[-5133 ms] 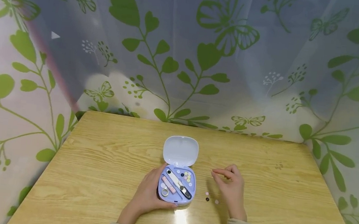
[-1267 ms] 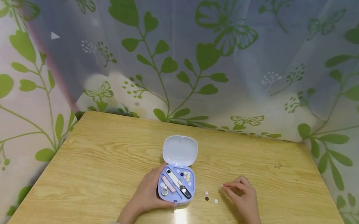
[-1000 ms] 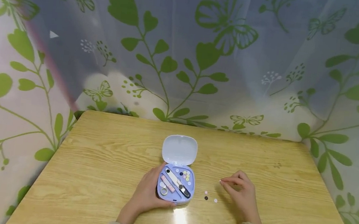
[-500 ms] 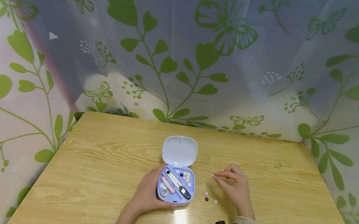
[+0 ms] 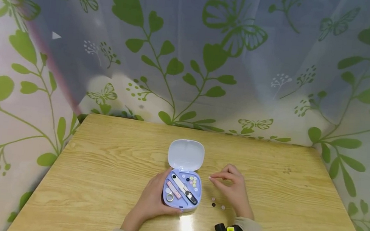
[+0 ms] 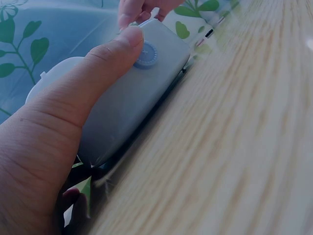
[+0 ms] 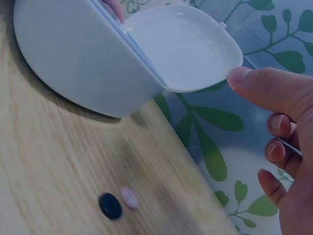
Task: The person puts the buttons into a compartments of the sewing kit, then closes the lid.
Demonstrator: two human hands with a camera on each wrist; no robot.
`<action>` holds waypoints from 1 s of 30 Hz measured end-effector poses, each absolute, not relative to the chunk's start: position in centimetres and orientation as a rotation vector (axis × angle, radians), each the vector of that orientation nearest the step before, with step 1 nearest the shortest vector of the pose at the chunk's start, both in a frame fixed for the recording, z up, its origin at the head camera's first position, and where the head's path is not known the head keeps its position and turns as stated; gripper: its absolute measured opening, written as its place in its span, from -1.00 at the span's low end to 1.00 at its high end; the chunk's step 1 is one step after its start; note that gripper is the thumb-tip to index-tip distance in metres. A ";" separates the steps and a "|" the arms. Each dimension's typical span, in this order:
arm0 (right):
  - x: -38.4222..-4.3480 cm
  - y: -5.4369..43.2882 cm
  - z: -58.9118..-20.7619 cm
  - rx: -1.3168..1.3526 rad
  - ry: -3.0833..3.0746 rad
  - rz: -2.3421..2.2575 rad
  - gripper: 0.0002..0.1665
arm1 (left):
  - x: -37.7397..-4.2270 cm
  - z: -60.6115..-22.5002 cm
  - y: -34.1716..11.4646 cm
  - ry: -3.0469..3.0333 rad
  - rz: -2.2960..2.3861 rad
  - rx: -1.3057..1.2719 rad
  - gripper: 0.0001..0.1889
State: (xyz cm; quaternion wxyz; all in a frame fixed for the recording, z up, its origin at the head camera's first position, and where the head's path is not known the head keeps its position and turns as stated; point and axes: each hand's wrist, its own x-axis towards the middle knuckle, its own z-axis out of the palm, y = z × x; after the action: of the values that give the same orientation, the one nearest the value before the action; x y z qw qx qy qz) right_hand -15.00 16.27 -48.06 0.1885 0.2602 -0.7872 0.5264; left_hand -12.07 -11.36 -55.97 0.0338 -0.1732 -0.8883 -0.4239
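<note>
An open lilac sewing box point(image 5: 190, 208) stands on the table, its white lid point(image 5: 185, 155) tipped back. My left hand point(image 5: 152, 196) grips the box from the left, thumb along the front, beside the round catch point(image 6: 146, 55) in the left wrist view. Inside lie a long white-and-black tool point(image 5: 181, 185), a pink strip point(image 5: 174, 189), a metal ring point(image 5: 170, 197) and several small buttons point(image 5: 194, 182). My right hand point(image 5: 233, 187) is just right of the box, thumb and forefinger pinching a small white button point(image 5: 211, 178). The right wrist view hides that button.
Right of the box lie three loose buttons on the wooden table point(image 5: 115, 153): a pink button point(image 7: 129, 197), a black button point(image 7: 110, 206) and a white button point(image 5: 223, 207). A leaf-patterned curtain point(image 5: 164, 52) hangs behind the table and along both sides.
The right hand moved away to the right earlier, then came back left toward the box during the last second, with a whitish tip at its fingers. The left hand and box have stayed put.
</note>
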 end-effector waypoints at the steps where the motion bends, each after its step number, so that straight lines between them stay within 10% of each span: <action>1: -15.1 16.2 -48.1 0.743 -2.215 1.477 -0.78 | -12.1 -56.0 -11.4 -2.731 -1.306 -0.533 0.44; 30: -17.0 14.1 -50.8 0.846 -2.596 0.945 -0.85 | -12.3 -56.4 -11.4 -2.734 -1.291 -0.537 0.44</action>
State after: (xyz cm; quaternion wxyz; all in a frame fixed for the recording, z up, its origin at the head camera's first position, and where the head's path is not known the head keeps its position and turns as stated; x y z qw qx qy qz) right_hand -16.96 14.06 -50.79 0.1258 0.2905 -0.8913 0.3245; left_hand -12.35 -11.40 -56.41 0.0353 -0.1749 -0.8897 -0.4202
